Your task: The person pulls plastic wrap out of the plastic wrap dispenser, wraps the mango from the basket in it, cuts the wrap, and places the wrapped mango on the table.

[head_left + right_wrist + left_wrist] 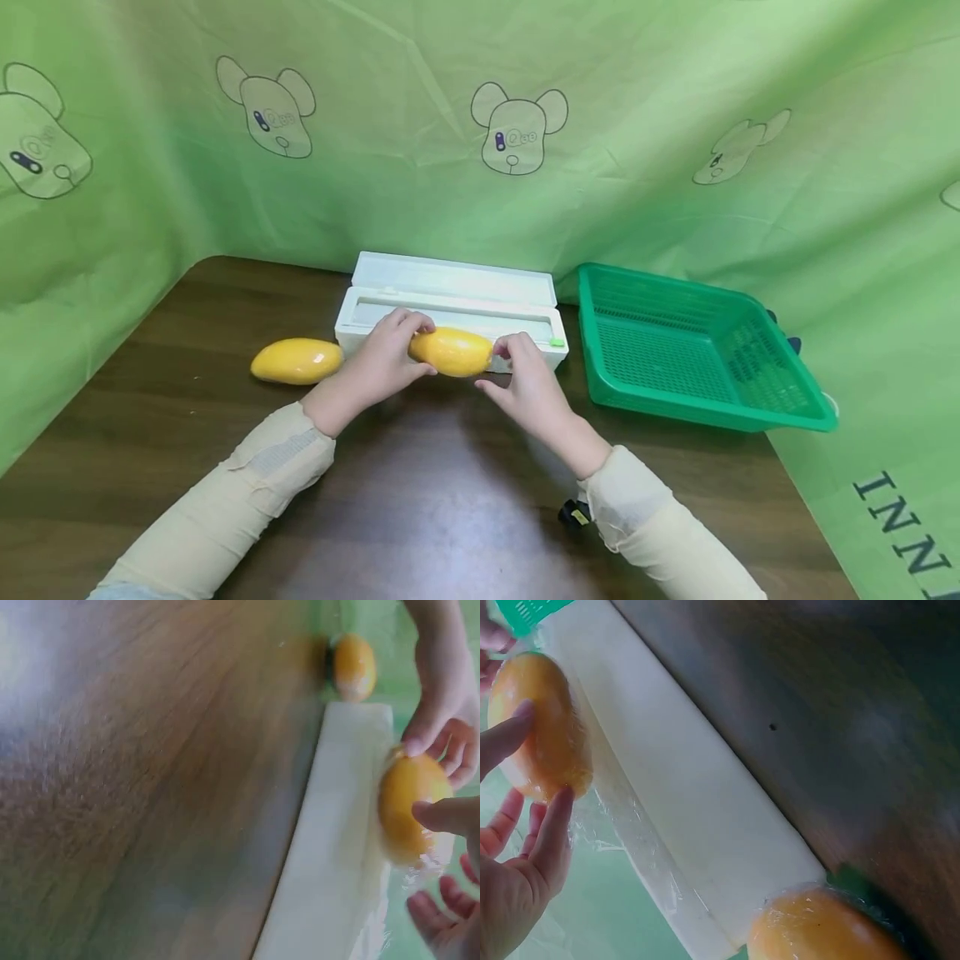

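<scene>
A yellow mango (456, 352) with clear film around it is held in front of a white cling film dispenser (450, 312). My left hand (386, 354) grips its left end between thumb and fingers. At the right end is my right hand (528, 383), its thumb and fingers spread apart; in the right wrist view the thumb (442, 815) lies against or just over the mango. Loose film (604, 825) shows beside the mango in the left wrist view. Another wrapped mango (296, 361) lies on the table at the dispenser's left end.
The dispenser's lid (453, 279) stands raised behind it, and a green slider (557, 342) sits at its right end. A green plastic basket (675, 404) stands to the right on the brown table (420, 517). Green cloth (420, 192) hangs behind. A small black object (573, 514) is near the right sleeve.
</scene>
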Available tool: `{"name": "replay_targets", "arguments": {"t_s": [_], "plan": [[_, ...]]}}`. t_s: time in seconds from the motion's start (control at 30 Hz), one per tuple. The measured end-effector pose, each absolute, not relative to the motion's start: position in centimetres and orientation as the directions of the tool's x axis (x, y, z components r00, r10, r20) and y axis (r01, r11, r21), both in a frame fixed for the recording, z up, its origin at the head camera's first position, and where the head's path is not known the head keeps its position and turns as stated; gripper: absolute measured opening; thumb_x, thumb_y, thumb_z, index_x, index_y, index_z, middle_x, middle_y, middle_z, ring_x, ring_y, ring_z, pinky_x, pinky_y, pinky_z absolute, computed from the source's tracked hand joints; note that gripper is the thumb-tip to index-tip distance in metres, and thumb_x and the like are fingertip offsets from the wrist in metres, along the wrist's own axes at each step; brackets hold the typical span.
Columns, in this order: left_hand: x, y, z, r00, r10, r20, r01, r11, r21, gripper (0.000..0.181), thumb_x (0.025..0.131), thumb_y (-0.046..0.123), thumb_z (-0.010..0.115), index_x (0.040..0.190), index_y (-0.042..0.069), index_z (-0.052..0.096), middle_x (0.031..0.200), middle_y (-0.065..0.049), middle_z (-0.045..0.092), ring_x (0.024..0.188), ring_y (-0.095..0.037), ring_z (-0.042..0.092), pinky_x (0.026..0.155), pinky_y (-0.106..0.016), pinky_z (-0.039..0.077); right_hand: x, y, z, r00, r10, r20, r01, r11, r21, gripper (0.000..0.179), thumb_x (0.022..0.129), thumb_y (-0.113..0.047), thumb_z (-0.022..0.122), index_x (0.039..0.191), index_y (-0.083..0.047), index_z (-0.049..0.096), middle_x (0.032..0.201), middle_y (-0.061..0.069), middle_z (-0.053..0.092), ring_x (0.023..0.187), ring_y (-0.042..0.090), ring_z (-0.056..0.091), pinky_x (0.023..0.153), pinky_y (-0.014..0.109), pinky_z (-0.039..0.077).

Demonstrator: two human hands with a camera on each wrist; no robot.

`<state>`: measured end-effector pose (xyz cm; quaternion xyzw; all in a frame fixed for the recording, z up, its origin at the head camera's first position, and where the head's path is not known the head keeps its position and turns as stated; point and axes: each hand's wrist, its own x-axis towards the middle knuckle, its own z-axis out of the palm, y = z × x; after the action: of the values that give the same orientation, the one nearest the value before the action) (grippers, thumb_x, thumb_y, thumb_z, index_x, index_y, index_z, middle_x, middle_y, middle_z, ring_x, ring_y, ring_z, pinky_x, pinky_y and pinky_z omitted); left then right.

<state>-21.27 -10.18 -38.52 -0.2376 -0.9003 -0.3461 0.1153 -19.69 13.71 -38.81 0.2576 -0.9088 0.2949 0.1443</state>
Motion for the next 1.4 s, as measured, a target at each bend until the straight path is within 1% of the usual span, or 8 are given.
{"name": "replay_targets", "arguments": {"t_s": [0.2,0.33,0.53,0.7,1.03,1.17,1.27,1.4], "plan": [[-21.1,-10.2,-38.6,-0.880,0.355,0.315,0.474,0.622,0.624,0.048,0.077,0.003,0.090,0.117,-0.001,0.062,0.112,-0.015,0.058,0.103,-0.032,0.060,0.091,-0.043,0.054,-20.3,12.9,-39.8,-0.910,-0.310,0.274,-0.414,0.712,-0.567,0.073,0.077,-0.017,0.092,0.132,0.003,0.049,0.118,0.018,0.053,0.109,0.034,0.055,0.097,0.045,0.050],[-21.1,-10.1,-38.8,-0.878,0.352,0.325,0.479,0.626,0.616,0.049,0.077,0.005,0.090,0.117,-0.001,0.062,0.111,-0.015,0.058,0.103,-0.032,0.061,0.091,-0.043,0.054,-20.0,13.0,-39.7,-0.905,-0.281,0.318,-0.416,0.736,-0.534,0.077,0.075,-0.018,0.094,0.137,0.001,0.052,0.121,0.016,0.058,0.110,0.034,0.051,0.093,0.048,0.047],[-21.1,-10.4,-38.6,-0.870,0.350,0.347,0.493,0.624,0.606,0.048,0.077,0.005,0.090,0.116,-0.001,0.063,0.112,-0.015,0.059,0.103,-0.032,0.061,0.091,-0.042,0.054,-19.4,13.2,-39.2,-0.878,-0.257,0.403,-0.465,0.657,-0.594,0.049,0.084,-0.003,0.082,0.119,-0.001,0.048,0.106,0.014,0.049,0.086,0.025,0.055,0.071,0.035,0.051],[-21.3,-10.4,-38.5,-0.880,0.351,0.322,0.475,0.620,0.624,0.049,0.077,0.006,0.090,0.117,-0.001,0.063,0.113,-0.014,0.059,0.105,-0.031,0.060,0.092,-0.042,0.054,-19.9,13.5,-38.7,-0.896,-0.263,0.357,-0.440,0.628,-0.642,0.033,0.086,0.007,0.068,0.110,-0.003,0.047,0.096,0.012,0.055,0.078,0.022,0.060,0.073,0.035,0.055],[-21.6,-10.6,-38.5,-0.868,0.368,0.332,0.495,0.609,0.619,0.047,0.078,0.007,0.091,0.115,0.001,0.063,0.112,-0.013,0.059,0.104,-0.031,0.059,0.092,-0.041,0.053,-21.0,13.8,-38.3,-0.850,-0.339,0.403,-0.518,0.675,-0.525,0.026,0.086,0.010,0.069,0.104,-0.001,0.054,0.086,0.011,0.062,0.076,0.023,0.065,0.071,0.035,0.059],[-21.5,-10.7,-38.3,-0.871,0.364,0.330,0.491,0.609,0.623,0.047,0.079,0.009,0.090,0.117,0.001,0.064,0.113,-0.014,0.059,0.103,-0.030,0.059,0.089,-0.041,0.054,-21.0,13.5,-38.7,-0.854,-0.340,0.394,-0.516,0.651,-0.557,0.029,0.084,0.014,0.065,0.109,0.002,0.056,0.094,0.013,0.058,0.084,0.024,0.062,0.076,0.034,0.059],[-21.4,-10.8,-38.2,-0.879,0.354,0.321,0.477,0.610,0.633,0.047,0.081,0.010,0.089,0.120,0.001,0.064,0.115,-0.014,0.060,0.104,-0.030,0.059,0.087,-0.040,0.055,-20.6,13.0,-38.9,-0.865,-0.345,0.365,-0.501,0.642,-0.580,0.043,0.080,0.014,0.064,0.120,0.005,0.052,0.111,0.017,0.052,0.088,0.026,0.061,0.077,0.035,0.058],[-21.3,-10.8,-38.1,-0.875,0.355,0.329,0.483,0.607,0.631,0.047,0.083,0.008,0.087,0.123,0.000,0.064,0.119,-0.015,0.060,0.107,-0.031,0.060,0.088,-0.041,0.055,-20.4,12.0,-39.0,-0.869,-0.380,0.317,-0.494,0.705,-0.508,0.067,0.079,0.004,0.077,0.137,0.006,0.044,0.131,0.023,0.042,0.092,0.031,0.062,0.080,0.041,0.056]]}}
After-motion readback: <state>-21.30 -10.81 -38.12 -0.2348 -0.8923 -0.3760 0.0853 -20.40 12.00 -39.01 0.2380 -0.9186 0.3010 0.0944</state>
